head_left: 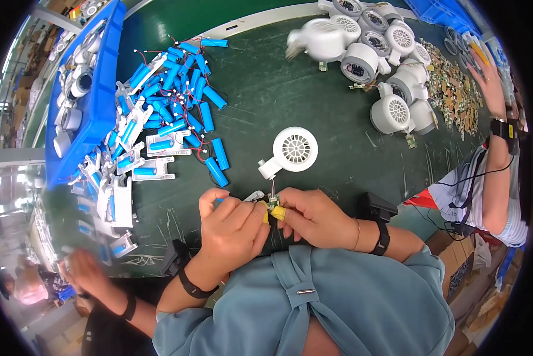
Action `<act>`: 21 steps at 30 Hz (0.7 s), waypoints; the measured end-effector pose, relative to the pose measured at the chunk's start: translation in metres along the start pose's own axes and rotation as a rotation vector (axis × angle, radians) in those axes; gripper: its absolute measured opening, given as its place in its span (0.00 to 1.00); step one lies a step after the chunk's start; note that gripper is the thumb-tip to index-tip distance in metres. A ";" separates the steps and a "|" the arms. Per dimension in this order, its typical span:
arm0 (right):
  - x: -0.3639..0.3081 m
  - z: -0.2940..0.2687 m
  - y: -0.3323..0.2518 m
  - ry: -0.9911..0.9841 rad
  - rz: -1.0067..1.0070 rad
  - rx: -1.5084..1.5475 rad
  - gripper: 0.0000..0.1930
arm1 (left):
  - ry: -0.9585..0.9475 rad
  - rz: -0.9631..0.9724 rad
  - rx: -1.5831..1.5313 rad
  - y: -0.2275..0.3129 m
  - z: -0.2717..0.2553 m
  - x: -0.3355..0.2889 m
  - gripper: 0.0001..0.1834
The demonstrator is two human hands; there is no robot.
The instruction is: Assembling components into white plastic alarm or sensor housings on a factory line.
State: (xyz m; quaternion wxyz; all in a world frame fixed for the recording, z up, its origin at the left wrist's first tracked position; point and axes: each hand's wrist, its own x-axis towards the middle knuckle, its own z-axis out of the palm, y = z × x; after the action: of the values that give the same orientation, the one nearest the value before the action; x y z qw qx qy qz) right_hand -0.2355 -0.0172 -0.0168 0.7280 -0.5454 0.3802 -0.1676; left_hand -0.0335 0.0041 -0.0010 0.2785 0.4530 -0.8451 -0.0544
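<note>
Close in front of me, both hands meet at a small green circuit board [273, 202]. My left hand [232, 224] is closed, its yellow-wrapped thumb pressed at the board's left side. From the other side my right hand [315, 218] pinches the board between a yellow-wrapped thumb and the fingers. Thin wires run up from the board to a white handheld fan head [295, 149], which lies on the table with its round grille up. A whitish part [254, 196] shows beside my left fingers; its kind is unclear, and the lower edge of the board is hidden.
Blue battery cells [210, 111] with wires and white casings [122, 202] are heaped at left, below a blue bin [100, 98]. White fan bodies [391, 113] and a pile of small boards [453, 89] are at the right. Other people's hands [489, 80] reach in from both sides.
</note>
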 end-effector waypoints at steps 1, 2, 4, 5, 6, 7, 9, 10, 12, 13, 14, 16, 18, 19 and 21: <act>0.000 0.001 -0.001 0.021 -0.022 -0.031 0.06 | 0.000 0.000 -0.001 0.002 0.002 0.000 0.13; 0.001 0.002 -0.001 0.043 -0.044 -0.063 0.07 | 0.020 0.008 0.044 0.004 0.003 0.000 0.12; 0.001 0.003 0.001 0.056 -0.053 -0.066 0.07 | 0.042 0.016 0.088 0.004 0.004 0.001 0.11; 0.001 0.003 0.002 0.068 -0.063 -0.068 0.07 | 0.004 -0.033 0.001 0.000 0.004 0.002 0.10; 0.001 0.003 0.001 0.066 -0.065 -0.069 0.07 | -0.032 -0.084 -0.083 -0.002 0.002 0.002 0.09; 0.002 0.004 0.000 0.067 -0.067 -0.075 0.08 | -0.031 -0.085 -0.080 -0.005 0.002 0.002 0.09; 0.002 0.005 -0.001 0.070 -0.071 -0.081 0.08 | -0.058 -0.164 -0.252 -0.009 0.003 0.001 0.08; 0.002 0.005 0.000 0.086 -0.088 -0.104 0.08 | -0.057 -0.163 -0.251 -0.009 0.003 0.002 0.08; 0.002 0.007 0.001 0.103 -0.106 -0.126 0.08 | -0.043 -0.112 -0.214 -0.007 0.003 0.004 0.09; 0.003 0.008 0.000 0.124 -0.120 -0.179 0.07 | -0.043 -0.111 -0.215 -0.006 0.005 0.003 0.09; 0.003 0.009 0.000 0.144 -0.134 -0.231 0.07 | -0.028 -0.108 -0.216 -0.006 0.007 0.002 0.10; 0.005 0.012 0.006 0.191 -0.193 -0.274 0.07 | -0.015 -0.100 -0.219 -0.004 0.008 0.001 0.12; 0.006 0.015 0.009 0.238 -0.250 -0.315 0.07 | -0.016 -0.081 -0.215 -0.002 0.008 0.001 0.15; 0.007 0.017 0.009 0.256 -0.262 -0.302 0.04 | -0.018 -0.078 -0.217 -0.001 0.008 0.001 0.15; 0.008 0.018 0.010 0.279 -0.272 -0.287 0.03 | -0.021 -0.079 -0.205 0.001 0.009 0.000 0.16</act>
State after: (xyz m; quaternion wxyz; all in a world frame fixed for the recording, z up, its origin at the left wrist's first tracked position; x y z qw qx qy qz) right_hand -0.2188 -0.0065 -0.0272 0.5540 -0.6611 0.4201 -0.2820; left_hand -0.0391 0.0032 -0.0075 0.3122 0.4545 -0.8195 -0.1560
